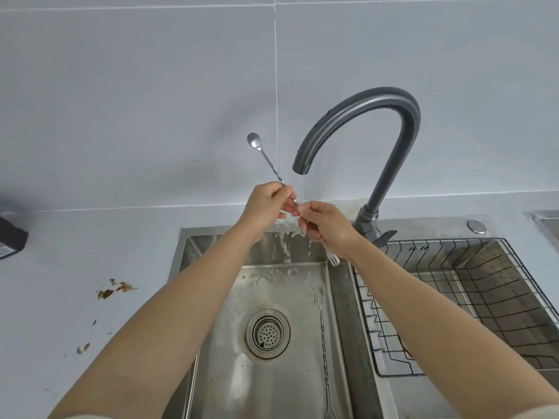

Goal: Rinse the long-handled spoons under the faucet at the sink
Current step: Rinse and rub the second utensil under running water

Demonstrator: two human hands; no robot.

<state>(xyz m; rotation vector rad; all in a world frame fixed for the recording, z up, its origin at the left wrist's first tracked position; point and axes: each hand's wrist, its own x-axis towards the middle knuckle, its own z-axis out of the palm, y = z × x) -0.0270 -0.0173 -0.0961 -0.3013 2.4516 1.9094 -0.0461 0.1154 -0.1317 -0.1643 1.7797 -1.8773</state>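
Note:
A long-handled metal spoon [262,154] points up and to the left, its bowl high against the wall tiles. My left hand [266,207] grips its twisted handle near the middle. My right hand [325,226] pinches the lower end of the handle, and a small fork tip [333,260] sticks out below that hand. A thin stream of water falls from the grey faucet [360,131] onto both hands and splashes into the steel sink [211,373]. Another long twisted utensil with a forked end [324,337] lies flat along the right side of the basin.
A round drain strainer [267,333] sits in the basin's middle. A black wire rack [453,297] fills the right basin. Brown food stains [116,290] mark the counter at left. A dark box [10,237] stands at the far left edge.

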